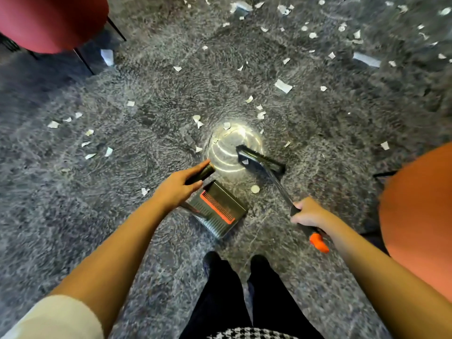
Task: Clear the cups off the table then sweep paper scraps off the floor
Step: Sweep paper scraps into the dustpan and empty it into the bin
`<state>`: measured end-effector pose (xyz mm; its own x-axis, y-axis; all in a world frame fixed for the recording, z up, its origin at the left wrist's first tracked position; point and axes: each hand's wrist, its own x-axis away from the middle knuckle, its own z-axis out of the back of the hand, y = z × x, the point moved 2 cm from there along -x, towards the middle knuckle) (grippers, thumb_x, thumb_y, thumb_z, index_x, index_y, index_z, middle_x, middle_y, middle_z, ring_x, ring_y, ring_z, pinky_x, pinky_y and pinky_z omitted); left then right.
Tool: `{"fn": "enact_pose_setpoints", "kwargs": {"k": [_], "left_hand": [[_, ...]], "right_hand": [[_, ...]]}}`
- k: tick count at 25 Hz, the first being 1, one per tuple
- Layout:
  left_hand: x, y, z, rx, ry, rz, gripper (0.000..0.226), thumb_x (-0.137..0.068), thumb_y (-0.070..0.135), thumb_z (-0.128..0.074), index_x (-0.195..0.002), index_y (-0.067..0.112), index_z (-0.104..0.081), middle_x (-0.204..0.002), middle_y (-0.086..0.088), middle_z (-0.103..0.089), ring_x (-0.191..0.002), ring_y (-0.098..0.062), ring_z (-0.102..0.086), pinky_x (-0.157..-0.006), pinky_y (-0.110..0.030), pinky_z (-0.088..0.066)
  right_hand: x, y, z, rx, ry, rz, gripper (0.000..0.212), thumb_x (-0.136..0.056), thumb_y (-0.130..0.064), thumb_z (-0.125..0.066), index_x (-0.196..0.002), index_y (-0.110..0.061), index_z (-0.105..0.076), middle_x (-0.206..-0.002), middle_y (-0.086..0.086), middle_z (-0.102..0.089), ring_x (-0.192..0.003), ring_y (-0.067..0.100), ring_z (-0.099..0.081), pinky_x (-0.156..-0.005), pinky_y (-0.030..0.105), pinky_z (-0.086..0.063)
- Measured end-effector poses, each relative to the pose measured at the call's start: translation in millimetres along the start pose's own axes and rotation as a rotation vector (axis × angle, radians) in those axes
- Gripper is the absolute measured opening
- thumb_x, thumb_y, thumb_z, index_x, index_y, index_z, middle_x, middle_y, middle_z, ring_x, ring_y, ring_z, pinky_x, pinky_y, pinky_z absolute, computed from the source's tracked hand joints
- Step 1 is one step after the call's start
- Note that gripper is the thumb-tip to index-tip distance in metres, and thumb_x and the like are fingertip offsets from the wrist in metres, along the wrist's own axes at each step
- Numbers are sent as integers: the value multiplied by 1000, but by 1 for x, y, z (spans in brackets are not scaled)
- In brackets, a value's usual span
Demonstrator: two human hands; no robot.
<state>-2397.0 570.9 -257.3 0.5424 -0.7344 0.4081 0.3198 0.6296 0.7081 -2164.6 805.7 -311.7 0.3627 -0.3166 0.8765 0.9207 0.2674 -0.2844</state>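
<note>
Many paper scraps (283, 86) on carpet (137, 236); left hand (179, 185) round dustpan (221, 207), right hand (307, 211) round broom (259, 160).

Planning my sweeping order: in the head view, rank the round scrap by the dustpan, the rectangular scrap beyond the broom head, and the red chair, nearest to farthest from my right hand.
1. Round scrap, on the floor just left of the right hand, beside the dustpan.
2. Rectangular scrap, ahead, past the broom head.
3. Red chair, far upper left.

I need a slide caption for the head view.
Left hand holds black dustpan with orange comb, right hand black orange-tipped broom, above white paper scraps on grey carpet.
</note>
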Motion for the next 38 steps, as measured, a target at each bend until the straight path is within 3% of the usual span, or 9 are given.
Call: {"fn": "enact_pose_setpoints", "kwargs": {"k": [3, 5, 9, 13, 17, 24, 29, 33, 38], "left_hand": [[-3, 0, -1, -36, 7, 2, 60, -94, 19, -56, -141, 47, -31, -140, 4, -51, -118, -23, -55, -97, -41, -45], [-5, -1, 0, -47, 7, 2, 59, -94, 21, -56, -140, 49, -32, -134, 0, -56, -105, -23, -59, -86, -35, -47], [-5, -4, 5, -15, 13, 5, 60, -94, 19, -56, -139, 51, -33, -126, -4, -61, -100, -28, -61, -81, -35, -45], [-3, -4, 6, -15, 17, 6, 58, -94, 21, -56, -138, 52, -35, -127, -4, -61, -93, -20, -63, -76, -32, -46], [-1, -5, 7, -41, 29, 17, 58, -94, 22, -56, -137, 54, -34, -118, -9, -64, -62, -3, -52, -56, -22, -38], [5, -14, 8, -24, 17, 8, 61, -93, 18, -57, -139, 51, -33, -125, -5, -61, -84, -21, -61, -74, -30, -45], [52, -53, 26, 139, 155, 42, 67, -92, 10, -57, -135, 53, -32, -125, 2, -60, -100, -13, -62, -76, -29, -45], [102, -94, 47, 213, 329, 91, 67, -91, 10, -59, -127, 60, -32, -119, 8, -62, -80, -1, -60, -72, -24, -44], [143, -126, 59, 250, 394, 136, 70, -91, 11, -60, -130, 60, -29, -127, 4, -60, -109, -17, -59, -95, -35, -44]], "right_hand": [[11, -2, -9, -16, -30, 7, 68, -83, -7, -63, -143, 3, -33, -132, 14, -52, -100, 21, -59, -62, 21, -36], [23, -2, -20, -31, -98, 23, 65, -85, -7, -63, -142, 5, -34, -130, 14, -53, -73, 4, -56, -48, 13, -33], [56, 1, -32, -68, -183, 73, 12, -87, -4, -60, -89, 7, -56, -148, 9, -40, -58, 14, -55, -54, 20, -33], [85, 1, -25, -348, -223, 49, 64, -84, 6, -55, -143, -9, -37, -88, 17, -66, -53, 22, -55, -49, 28, -42], [105, 0, -19, -462, -223, 41, 64, -84, 11, -53, -143, -11, -40, -69, 16, -59, -44, 18, -51, -40, 25, -41], [106, -15, -15, -513, -134, 65, 60, -81, 14, -52, -138, -1, -42, -61, 18, -59, -37, 18, -51, -36, 22, -41], [75, -52, -8, -317, -79, 64, 4, -77, 10, -55, -80, 9, -58, -49, 12, -57, -37, 17, -53, -38, 21, -42], [48, -99, -13, -227, 34, 82, 16, -80, 8, -54, -65, 2, -54, -44, 10, -55, -33, 15, -50, -35, 20, -39], [35, -152, -45, -384, 80, 191, 27, -82, 10, -52, -56, 3, -53, -54, 15, -51, -32, 15, -47, -33, 18, -37]]}}
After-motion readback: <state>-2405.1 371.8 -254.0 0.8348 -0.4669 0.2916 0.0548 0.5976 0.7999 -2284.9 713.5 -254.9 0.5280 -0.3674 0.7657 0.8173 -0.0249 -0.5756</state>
